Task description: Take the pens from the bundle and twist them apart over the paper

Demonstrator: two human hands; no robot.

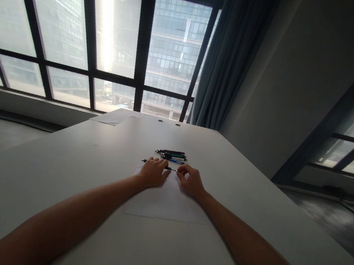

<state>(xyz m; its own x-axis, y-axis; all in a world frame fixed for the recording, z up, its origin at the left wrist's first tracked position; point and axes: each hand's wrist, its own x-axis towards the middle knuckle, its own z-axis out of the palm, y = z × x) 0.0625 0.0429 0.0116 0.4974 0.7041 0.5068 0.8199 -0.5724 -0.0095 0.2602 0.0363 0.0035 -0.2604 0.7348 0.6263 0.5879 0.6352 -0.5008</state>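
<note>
Black and slim, a pen (168,168) lies crosswise between the two hands, above the far part of a white sheet of paper (164,204). Its dark body passes beneath the left hand (155,173), one end poking out past that hand's outer side, while a thin, pale section runs from the thumb side toward the right hand (191,181). The left hand's fingers are bent over the body, gripping it; the right hand's thumb and fingertips are pinched together at the thin end, though what exactly they hold there is too small to tell. Just beyond the hands, a small group of pens (174,155), one of them blue, lies side by side on the white table (90,208). Well apart, at the table's far left edge, rest some loose papers (114,117), near a tall, dark-framed window (176,46).
</note>
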